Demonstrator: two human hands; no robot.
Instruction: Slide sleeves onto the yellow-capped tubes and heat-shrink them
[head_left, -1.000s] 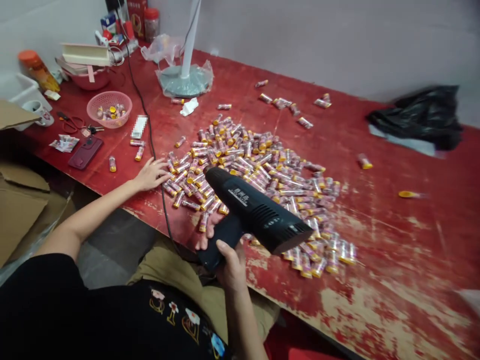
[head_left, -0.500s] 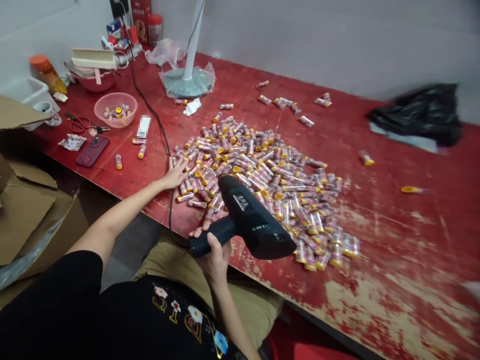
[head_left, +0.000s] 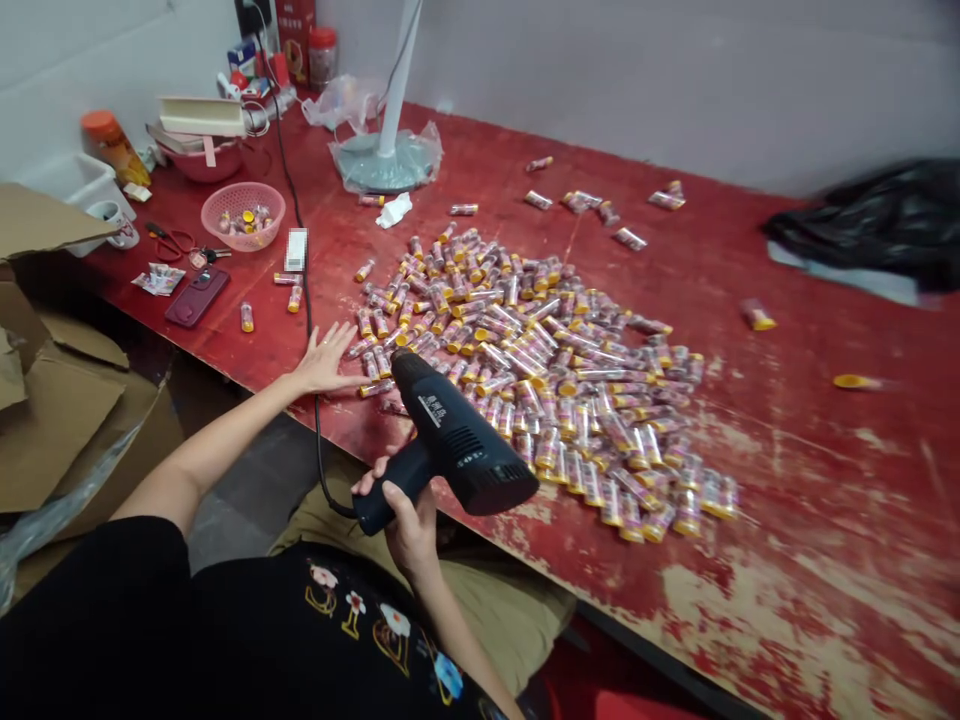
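Tubes (head_left: 521, 355): seen from the head, one loose heap; clock hours run from its middle.
Heat gun (head_left: 457, 435): at 8 o'clock, over the heap's near side, nozzle (head_left: 403, 362) aimed toward 11.
Right hand (head_left: 414, 526): fingers wrapped round the gun's handle; trigger state, cannot tell.
Left hand (head_left: 324, 365): at 9 o'clock, fingers spread, grasping nothing; contact with the nearest tubes is unclear.
Handling: best, I judge, to aim away from those fingers, just beside the nozzle, and not dwell on one tube.
Cord (head_left: 319, 450): passes under the left hand to the handle; could snag.
Table (head_left: 787, 470): near edge runs from 9 through 6 toward 4; handle crosses it in view.
Room: widest at 4, I judge; basket (head_left: 244, 238) limits 10.
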